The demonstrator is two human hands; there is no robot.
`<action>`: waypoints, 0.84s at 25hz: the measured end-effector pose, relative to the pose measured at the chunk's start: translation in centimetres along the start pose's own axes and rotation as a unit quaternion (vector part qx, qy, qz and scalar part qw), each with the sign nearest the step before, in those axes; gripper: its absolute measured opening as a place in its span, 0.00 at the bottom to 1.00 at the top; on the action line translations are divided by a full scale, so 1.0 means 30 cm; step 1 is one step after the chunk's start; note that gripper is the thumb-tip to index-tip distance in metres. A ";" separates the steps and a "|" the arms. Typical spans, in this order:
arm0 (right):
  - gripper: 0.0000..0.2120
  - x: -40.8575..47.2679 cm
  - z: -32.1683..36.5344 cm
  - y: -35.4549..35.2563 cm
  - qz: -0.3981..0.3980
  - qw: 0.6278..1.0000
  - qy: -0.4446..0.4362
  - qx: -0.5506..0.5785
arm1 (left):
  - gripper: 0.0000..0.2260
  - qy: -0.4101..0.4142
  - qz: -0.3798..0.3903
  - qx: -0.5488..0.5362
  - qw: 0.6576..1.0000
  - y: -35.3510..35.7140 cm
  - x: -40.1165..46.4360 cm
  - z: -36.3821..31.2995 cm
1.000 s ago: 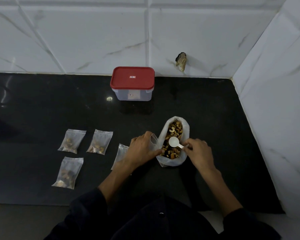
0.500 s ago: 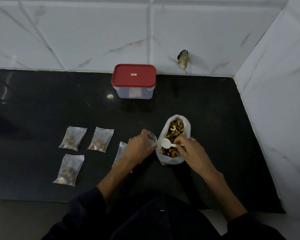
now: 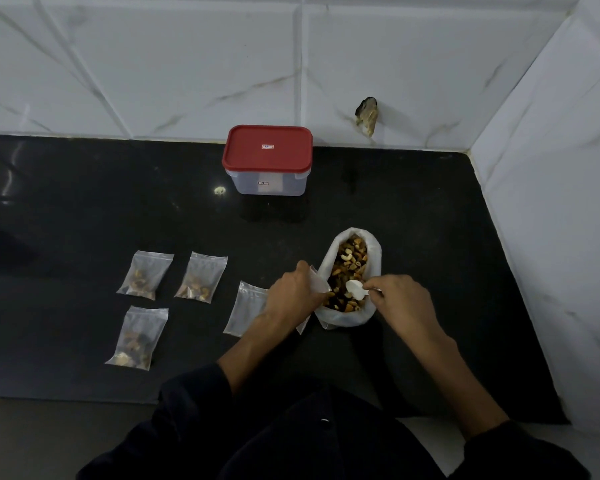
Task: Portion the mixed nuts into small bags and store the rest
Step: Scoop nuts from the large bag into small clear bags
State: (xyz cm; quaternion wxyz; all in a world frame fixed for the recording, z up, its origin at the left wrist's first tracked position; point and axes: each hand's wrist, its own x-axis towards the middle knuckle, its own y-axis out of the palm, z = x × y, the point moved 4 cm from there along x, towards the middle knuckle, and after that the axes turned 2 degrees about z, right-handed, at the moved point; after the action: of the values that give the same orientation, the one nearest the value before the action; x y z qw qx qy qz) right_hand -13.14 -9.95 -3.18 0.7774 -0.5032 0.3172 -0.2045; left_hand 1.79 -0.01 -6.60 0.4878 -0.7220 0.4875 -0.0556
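A large white bag (image 3: 373, 252) stands open on the black counter (image 3: 84, 209) with mixed nuts (image 3: 349, 263) inside. My right hand (image 3: 400, 301) pinches the handle of a small white scoop (image 3: 355, 290), whose bowl sits down among the nuts. My left hand (image 3: 293, 297) grips a small clear bag (image 3: 317, 282), holding its mouth against the big bag's left rim. Another empty small bag (image 3: 245, 308) lies flat under my left wrist. Three filled small bags lie to the left: one (image 3: 145, 276), a second (image 3: 201, 278) and a third (image 3: 137, 337).
A clear storage container with a red lid (image 3: 267, 160) stands at the back by the tiled wall (image 3: 153, 64). A second tiled wall (image 3: 551, 237) closes the right side. The counter's front edge runs just in front of my dark sleeves.
The scoop has tipped from above the nuts down into them, toward the left side of the big bag. My left hand stays put with the small bag.
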 end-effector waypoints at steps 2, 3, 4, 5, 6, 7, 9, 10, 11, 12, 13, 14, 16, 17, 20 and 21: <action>0.13 0.010 -0.005 0.004 0.009 1.000 0.013 0.003 | 0.20 -0.014 0.012 -0.021 1.000 0.010 0.005 0.007; 0.13 0.015 -0.006 0.010 0.020 0.999 0.016 0.021 | 0.20 -0.026 0.024 -0.049 0.998 0.016 0.008 0.014; 0.12 0.021 -0.004 0.019 0.032 0.998 0.016 0.057 | 0.21 -0.041 0.037 -0.084 0.995 0.019 0.013 0.022; 0.11 0.027 0.000 0.029 0.043 0.994 0.017 0.104 | 0.22 -0.058 0.048 -0.122 0.990 0.021 0.017 0.029; 0.11 0.033 0.006 0.039 0.051 0.987 0.019 0.151 | 0.23 -0.074 0.057 -0.162 0.982 0.023 0.021 0.033; 0.10 0.037 0.012 0.049 0.057 0.980 0.025 0.189 | 0.24 -0.086 0.062 -0.199 0.974 0.026 0.024 0.036; 0.10 0.050 0.017 0.066 0.057 0.966 0.047 0.248 | 0.22 -0.093 0.055 -0.257 0.960 0.032 0.026 0.039; 0.10 0.054 0.008 0.074 0.054 0.955 0.066 0.284 | 0.21 -0.094 0.053 -0.291 0.951 0.036 0.026 0.042; 0.10 0.052 -0.006 0.083 0.057 0.937 0.095 0.330 | 0.21 -0.093 0.057 -0.332 0.937 0.044 0.026 0.047; 0.09 0.046 -0.023 0.093 0.066 0.911 0.128 0.387 | 0.21 -0.092 0.065 -0.375 0.920 0.053 0.026 0.055; 0.09 0.038 -0.041 0.106 0.077 0.877 0.157 0.447 | 0.20 -0.087 0.076 -0.401 0.909 0.056 0.024 0.061; 0.10 0.033 -0.058 0.116 0.087 0.843 0.177 0.500 | 0.20 -0.079 0.083 -0.411 0.904 0.055 0.023 0.068; 0.10 0.029 -0.084 0.130 0.098 0.798 0.193 0.562 | 0.22 -0.069 0.090 -0.402 0.909 0.051 0.025 0.075; 0.10 0.028 -0.088 0.133 0.101 0.788 0.195 0.575 | 0.22 -0.070 0.087 -0.393 0.913 0.047 0.025 0.078; 0.10 0.028 -0.081 0.127 0.094 0.792 0.191 0.572 | 0.21 -0.067 0.055 -0.341 0.936 0.028 0.020 0.080; 0.10 0.026 -0.080 0.123 0.087 0.800 0.190 0.563 | 0.21 -0.062 0.044 -0.310 0.948 0.021 0.021 0.080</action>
State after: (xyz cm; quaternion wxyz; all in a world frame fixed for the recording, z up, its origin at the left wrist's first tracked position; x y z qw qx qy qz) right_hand -14.27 -10.50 -7.48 0.8624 0.1016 0.3298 -0.3705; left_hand 3.05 1.06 -8.56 0.2709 -0.8176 0.4807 0.1642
